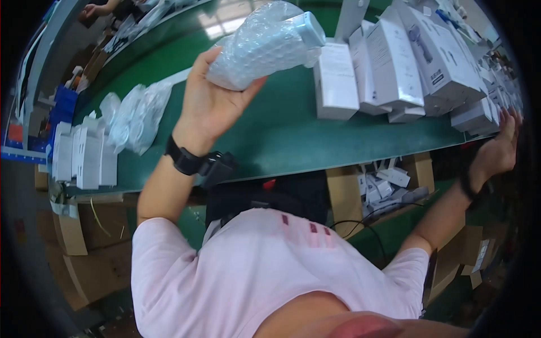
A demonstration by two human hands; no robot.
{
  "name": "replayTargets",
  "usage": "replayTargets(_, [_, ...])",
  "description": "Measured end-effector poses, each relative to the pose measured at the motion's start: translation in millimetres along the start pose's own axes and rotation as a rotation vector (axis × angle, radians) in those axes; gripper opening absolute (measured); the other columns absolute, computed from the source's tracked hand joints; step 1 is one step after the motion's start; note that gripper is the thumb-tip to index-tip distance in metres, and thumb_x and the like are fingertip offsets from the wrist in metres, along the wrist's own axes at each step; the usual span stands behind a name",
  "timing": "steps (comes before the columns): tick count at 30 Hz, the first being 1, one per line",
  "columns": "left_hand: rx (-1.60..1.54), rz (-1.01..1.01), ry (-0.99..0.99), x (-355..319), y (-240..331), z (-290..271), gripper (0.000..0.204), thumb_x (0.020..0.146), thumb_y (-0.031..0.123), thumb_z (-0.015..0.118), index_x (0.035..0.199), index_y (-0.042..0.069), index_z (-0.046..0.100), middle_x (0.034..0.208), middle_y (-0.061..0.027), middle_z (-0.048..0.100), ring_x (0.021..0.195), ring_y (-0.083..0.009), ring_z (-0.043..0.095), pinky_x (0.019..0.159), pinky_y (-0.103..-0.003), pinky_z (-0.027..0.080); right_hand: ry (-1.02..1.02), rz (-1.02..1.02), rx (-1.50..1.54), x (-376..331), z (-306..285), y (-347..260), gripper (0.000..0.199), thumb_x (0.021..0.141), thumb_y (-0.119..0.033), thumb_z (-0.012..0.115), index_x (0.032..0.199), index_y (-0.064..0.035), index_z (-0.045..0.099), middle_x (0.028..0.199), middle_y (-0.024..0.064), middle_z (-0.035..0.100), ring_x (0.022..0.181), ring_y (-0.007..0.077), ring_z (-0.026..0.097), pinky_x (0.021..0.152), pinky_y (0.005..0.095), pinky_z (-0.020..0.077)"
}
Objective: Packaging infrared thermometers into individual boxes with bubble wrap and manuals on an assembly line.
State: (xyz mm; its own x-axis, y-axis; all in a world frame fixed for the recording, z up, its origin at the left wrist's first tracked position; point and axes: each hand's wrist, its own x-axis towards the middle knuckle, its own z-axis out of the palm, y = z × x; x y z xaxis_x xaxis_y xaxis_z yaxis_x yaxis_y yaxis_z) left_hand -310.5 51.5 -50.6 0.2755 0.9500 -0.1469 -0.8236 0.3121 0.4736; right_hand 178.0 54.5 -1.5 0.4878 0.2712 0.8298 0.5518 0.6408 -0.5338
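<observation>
My left hand [217, 101] is closed around a bubble-wrapped device [256, 50], raised over the green work table [265, 135]. A pale blue, squarish end sticks out of the wrap at its right, and the rest shows only dimly through the plastic. My right hand [499, 147] is stretched out to the far right, beside a pile of small white boxes [499, 90]. Its fingers look extended, and I see nothing in them. A white carton [337, 81] stands right of the wrapped device.
More printed white cartons [391, 62] stand at the right. Crumpled clear plastic bags [141, 118] lie at the left, beside several upright white boxes [87, 155]. Below the table's front edge, an open cardboard box [344, 194] holds white and grey pieces, with a black cable [380, 236] nearby.
</observation>
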Motion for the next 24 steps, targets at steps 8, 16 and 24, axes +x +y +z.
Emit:
replayTargets(8, [-0.151,0.102,-0.01,-93,-19,-40,0.051,0.092,0.029,0.056,0.133,0.0,0.043,0.134,-0.0173,0.051,0.122,-0.0324,0.054,0.104,-0.048,0.046,-0.617,-0.348,0.324,-185,141,-201,0.036,0.068,-0.006,0.081,0.101,-0.0019,0.069,0.09,0.0109,0.065,0.077,0.0263,0.059,0.065,0.0313,0.0486])
replayTargets(16, [-0.033,0.461,0.063,-134,6,-57,0.059,0.086,0.026,0.063,0.136,0.006,0.042,0.133,-0.013,0.052,0.121,-0.0277,0.054,0.104,-0.045,0.044,-0.765,-0.372,0.409,-231,182,-251,0.036,0.072,0.005,0.074,0.107,-0.0021,0.067,0.088,0.0087,0.063,0.078,0.0238,0.056,0.066,0.0314,0.0461])
replayTargets(24, [0.066,0.569,0.07,-142,27,-74,0.061,0.086,0.031,0.062,0.139,0.009,0.041,0.135,-0.0112,0.051,0.126,-0.0275,0.05,0.105,-0.044,0.043,-0.646,-0.139,0.537,-253,197,-242,0.029,0.08,0.005,0.067,0.107,0.001,0.059,0.106,0.015,0.058,0.088,0.0219,0.055,0.077,0.0313,0.0462])
